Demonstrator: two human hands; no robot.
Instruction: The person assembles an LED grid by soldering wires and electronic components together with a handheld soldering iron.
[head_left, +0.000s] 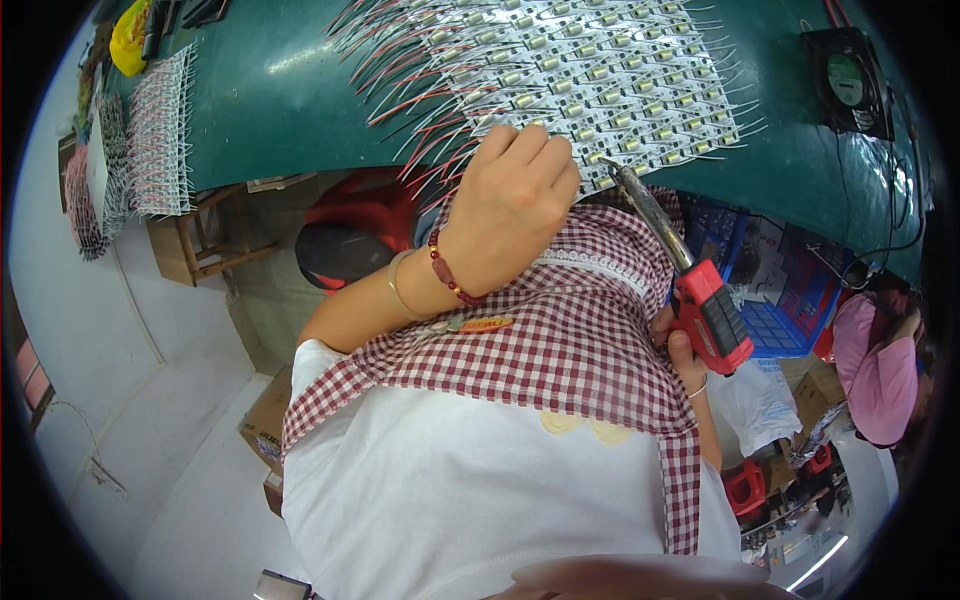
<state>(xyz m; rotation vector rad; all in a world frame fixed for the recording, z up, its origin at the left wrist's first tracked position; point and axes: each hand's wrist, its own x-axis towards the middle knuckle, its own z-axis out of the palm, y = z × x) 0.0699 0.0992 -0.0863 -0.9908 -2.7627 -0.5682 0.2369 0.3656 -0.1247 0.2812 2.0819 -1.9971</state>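
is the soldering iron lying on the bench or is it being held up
Held up. The right hand grips the red handle of the soldering iron, and its tip points at the near edge of the wired boards.

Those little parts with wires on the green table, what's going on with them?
A person is working at the green table. Their left hand rests on the near edge of a sheet of small parts with red and white wires. Their right hand holds a red-handled soldering iron, its tip beside that sheet's edge. More wired sheets lie at the far left.
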